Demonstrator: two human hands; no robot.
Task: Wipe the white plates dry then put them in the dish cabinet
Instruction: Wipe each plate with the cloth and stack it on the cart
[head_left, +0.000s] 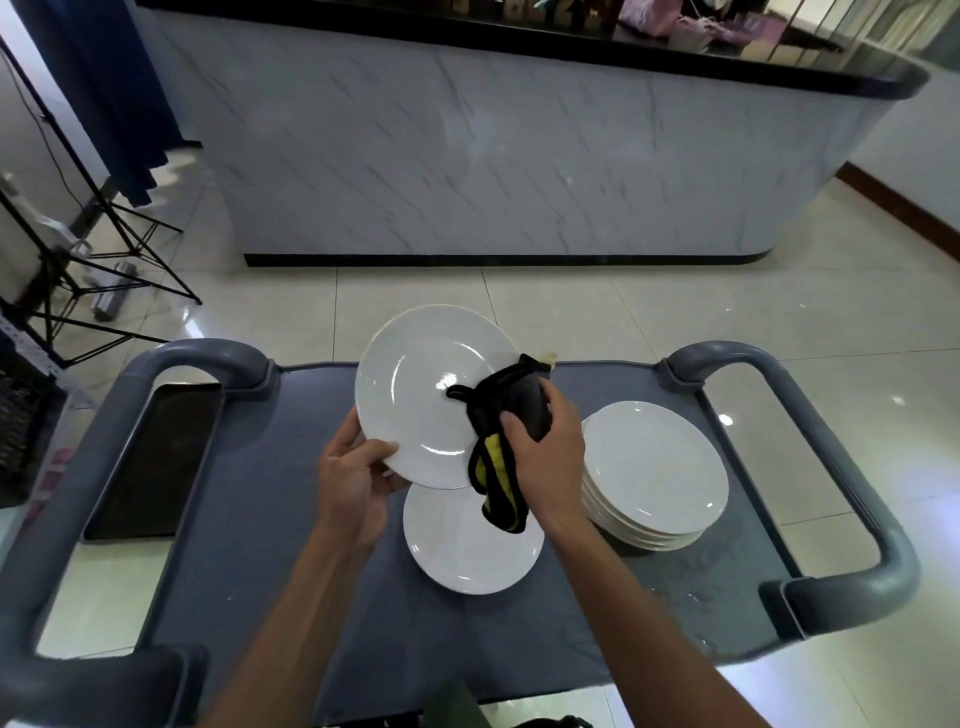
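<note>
A white plate (415, 395) is tilted up above the cart, and my left hand (353, 473) grips its lower left rim with the thumb on its face. My right hand (545, 447) holds a black and yellow cloth (506, 431) bunched against the plate's right edge. A tail of the cloth hangs down over a single white plate (467, 551) lying flat on the cart. To the right stands a stack of several white plates (654, 467). No dish cabinet is in sight.
The grey cart top (291, 545) has thick handles on the left (202, 358) and right (852, 577), with wet patches near the stack. A dark tray (156, 457) lies lower left. A marble-fronted counter (493, 156) stands ahead across tiled floor; a black tripod (104, 249) stands left.
</note>
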